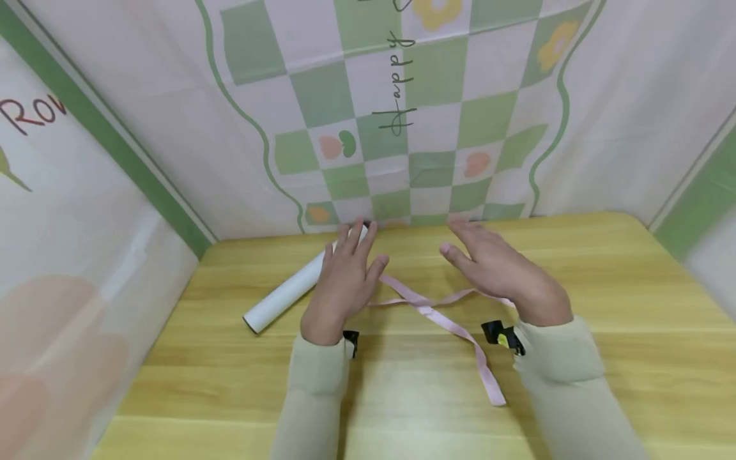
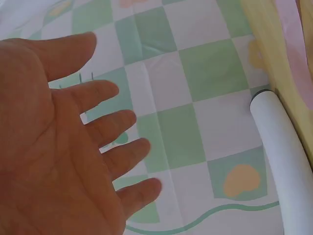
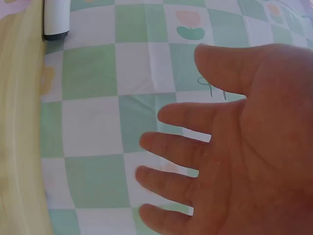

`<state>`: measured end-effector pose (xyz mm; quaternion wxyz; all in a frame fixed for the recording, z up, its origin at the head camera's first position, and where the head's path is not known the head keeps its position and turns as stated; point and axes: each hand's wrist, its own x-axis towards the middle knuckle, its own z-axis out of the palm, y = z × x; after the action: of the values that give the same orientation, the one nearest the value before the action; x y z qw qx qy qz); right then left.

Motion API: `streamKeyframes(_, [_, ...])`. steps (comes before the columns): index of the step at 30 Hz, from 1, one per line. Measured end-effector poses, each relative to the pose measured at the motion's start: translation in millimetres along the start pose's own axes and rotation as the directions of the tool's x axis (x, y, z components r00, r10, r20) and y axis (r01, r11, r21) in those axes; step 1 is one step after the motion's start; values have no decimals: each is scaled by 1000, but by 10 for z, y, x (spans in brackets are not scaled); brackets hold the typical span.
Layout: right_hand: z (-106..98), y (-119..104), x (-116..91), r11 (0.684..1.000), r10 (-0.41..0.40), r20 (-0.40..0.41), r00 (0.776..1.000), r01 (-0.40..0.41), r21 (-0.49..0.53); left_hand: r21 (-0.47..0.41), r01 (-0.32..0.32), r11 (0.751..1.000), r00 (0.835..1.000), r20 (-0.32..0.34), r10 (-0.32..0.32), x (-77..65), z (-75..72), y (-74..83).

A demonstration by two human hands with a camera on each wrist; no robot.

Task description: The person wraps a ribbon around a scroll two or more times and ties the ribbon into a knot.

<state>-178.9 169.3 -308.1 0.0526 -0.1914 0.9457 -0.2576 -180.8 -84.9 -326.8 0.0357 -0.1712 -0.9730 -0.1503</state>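
Observation:
Both hands are held over the table with their fingers straight and nothing in them. In the head view my left hand (image 1: 343, 284) overlaps the upper part of a white tube (image 1: 287, 292) with dark ends, which lies slantwise on the table. My right hand (image 1: 501, 268) is to the right, its thumb spread from the fingers. Between the hands lies a pink ribbon (image 1: 454, 327), its strands crossing, with one end trailing toward the near side. Each wrist view shows a bare palm; the tube (image 2: 283, 161) appears at the right of the left wrist view.
The wooden table (image 1: 414, 415) has its far edge against a hanging cloth (image 1: 437, 121) with green and white checks. Another printed cloth (image 1: 75, 268) hangs at the left. Small black devices (image 1: 500, 335) are worn at both wrists.

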Motion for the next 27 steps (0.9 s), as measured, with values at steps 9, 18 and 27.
streamKeyframes(9, [110,-72,-2,999,29,163,986,-27,-17,-25,318,948,943,113,-313,26,228,-270])
streamKeyframes(18, [312,5,85,1000,4,210,978,0,-19,-77,300,951,944,167,-284,143,574,-380])
streamKeyframes(27, [441,27,245,997,-75,127,989,74,12,-238,-120,964,993,-48,112,242,498,-252])
